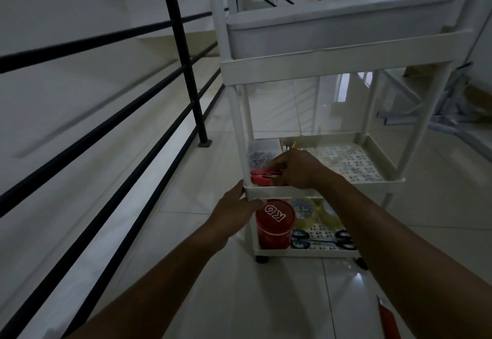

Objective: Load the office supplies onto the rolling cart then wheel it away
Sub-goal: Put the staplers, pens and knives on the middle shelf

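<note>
A white three-tier rolling cart (330, 63) stands on the tiled floor in front of me. My right hand (295, 169) reaches into the middle shelf's near left corner and is closed on a red stapler (262, 176). My left hand (235, 210) grips the front left corner of that middle shelf. Behind the stapler lies a clear bag of small dark clips (261, 150). On the bottom shelf sit a red round container marked KG (274, 224), rolls of clear tape (315, 210) and black scissors (327, 240).
A black metal railing (183, 53) runs along the left, close to the cart. Grey metal frame parts (436, 115) lie on the floor at the right. A red object (388, 320) lies on the tiles near the bottom right. Stairs rise behind the cart.
</note>
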